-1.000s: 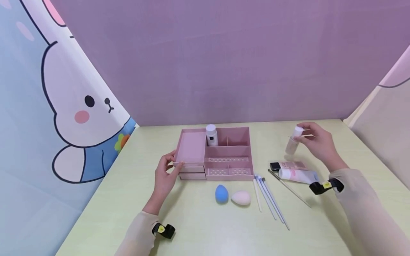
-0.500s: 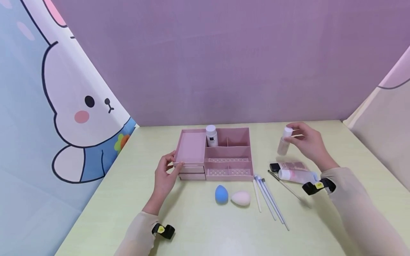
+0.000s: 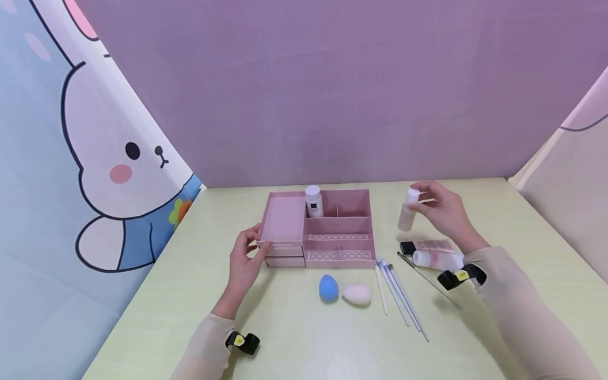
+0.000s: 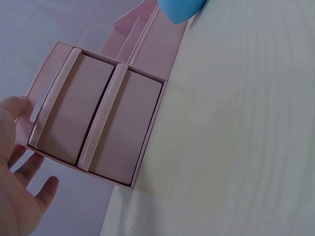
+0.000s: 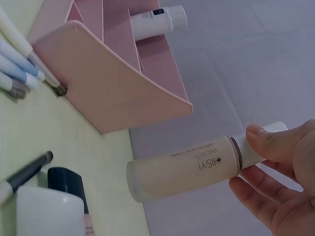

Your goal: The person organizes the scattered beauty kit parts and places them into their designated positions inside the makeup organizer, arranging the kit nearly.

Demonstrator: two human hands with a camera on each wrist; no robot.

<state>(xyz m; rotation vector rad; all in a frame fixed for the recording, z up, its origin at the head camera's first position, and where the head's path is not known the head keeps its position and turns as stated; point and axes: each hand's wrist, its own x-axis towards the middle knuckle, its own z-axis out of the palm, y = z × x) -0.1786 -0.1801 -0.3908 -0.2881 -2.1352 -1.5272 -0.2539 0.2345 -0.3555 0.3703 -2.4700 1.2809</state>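
My right hand (image 3: 444,211) pinches the white cap of a foundation bottle (image 3: 407,216), held slightly tilted to the right of the pink organizer (image 3: 339,228). In the right wrist view the bottle (image 5: 184,169) has a frosted beige body with printed lettering, and thumb and fingers close round its cap. My left hand (image 3: 247,261) grips the organizer's left front corner, thumb on the top edge. Two drawers (image 4: 101,113) face the left wrist camera, both pushed in. A white bottle (image 3: 313,201) stands in the organizer's back left compartment.
In front of the organizer lie a blue makeup sponge (image 3: 329,288) and a pale pink sponge (image 3: 357,294). Several makeup brushes (image 3: 401,295) lie to their right. A white-capped tube (image 3: 437,259) and a black-capped pink container (image 3: 432,246) lie below my right hand.
My right hand has moved left with the foundation bottle, closer to the organizer. My left hand and the organizer have stayed in place.
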